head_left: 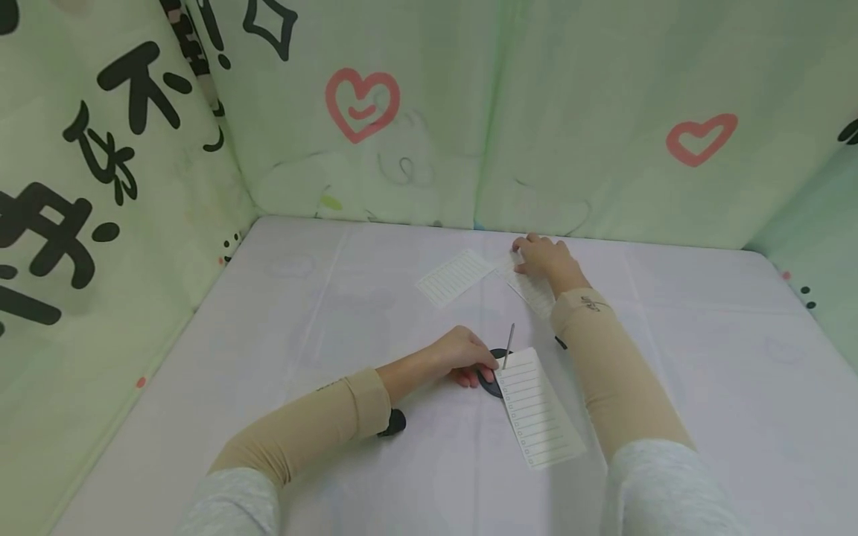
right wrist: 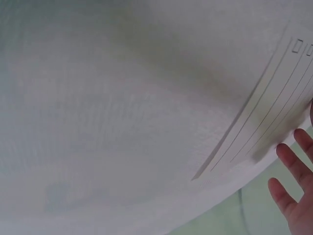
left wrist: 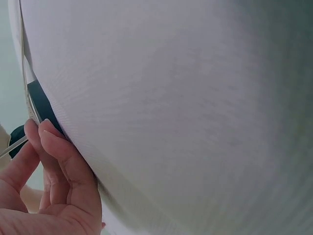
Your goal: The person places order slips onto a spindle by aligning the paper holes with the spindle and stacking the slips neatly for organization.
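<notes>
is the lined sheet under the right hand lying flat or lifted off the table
Mostly flat. The lined sheet lies on the white table with the right hand resting on its far end; whether that end is lifted cannot be told.

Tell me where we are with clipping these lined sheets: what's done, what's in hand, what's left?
Done: one lined sheet lies with its top edge at the black clip. In hand: the left hand holds that clip, whose wire lever stands up, while the right hand rests on a second sheet farther back. Left: a third sheet lies untouched beside it, so probably two sheets remain unclipped.
</notes>
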`<state>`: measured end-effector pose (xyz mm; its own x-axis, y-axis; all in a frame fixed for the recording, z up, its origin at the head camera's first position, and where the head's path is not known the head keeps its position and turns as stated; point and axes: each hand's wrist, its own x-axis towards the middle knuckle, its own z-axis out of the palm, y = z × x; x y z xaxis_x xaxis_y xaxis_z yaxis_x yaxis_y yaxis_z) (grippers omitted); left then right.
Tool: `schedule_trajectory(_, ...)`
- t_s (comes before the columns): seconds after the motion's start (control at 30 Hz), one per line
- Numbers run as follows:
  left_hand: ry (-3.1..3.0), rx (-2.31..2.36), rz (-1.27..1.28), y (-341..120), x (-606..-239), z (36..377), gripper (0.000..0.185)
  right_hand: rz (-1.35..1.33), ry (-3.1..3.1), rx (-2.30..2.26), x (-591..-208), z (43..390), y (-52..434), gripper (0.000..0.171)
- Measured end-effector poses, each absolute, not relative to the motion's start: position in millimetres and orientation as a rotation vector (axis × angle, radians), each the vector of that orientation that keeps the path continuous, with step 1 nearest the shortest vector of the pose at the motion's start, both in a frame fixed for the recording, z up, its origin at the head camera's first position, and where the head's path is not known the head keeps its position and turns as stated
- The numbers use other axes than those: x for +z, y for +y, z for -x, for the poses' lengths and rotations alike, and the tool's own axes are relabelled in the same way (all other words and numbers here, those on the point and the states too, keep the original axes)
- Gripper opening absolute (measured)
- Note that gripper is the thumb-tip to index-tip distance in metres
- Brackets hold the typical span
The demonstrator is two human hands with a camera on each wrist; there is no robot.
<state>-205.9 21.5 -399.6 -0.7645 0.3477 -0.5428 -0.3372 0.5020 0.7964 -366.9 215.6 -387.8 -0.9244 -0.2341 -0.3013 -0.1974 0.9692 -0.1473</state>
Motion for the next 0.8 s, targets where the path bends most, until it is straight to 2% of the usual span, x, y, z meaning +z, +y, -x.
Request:
schedule_trajectory(0.43, 2.08, 1.288, -0.01, 22.6, -400.8, 206.9, 0.008, 0.291, 2.817, -0.203, -390.4, 369.6, 215.3, 0.036)
schedule_trajectory(0.8, 2.077, 1.295, 0.001, 22.1, -399.6, 206.0, 0.007, 0.093, 2.748, -0.57, -383.7, 356.7, 222.5, 0.042)
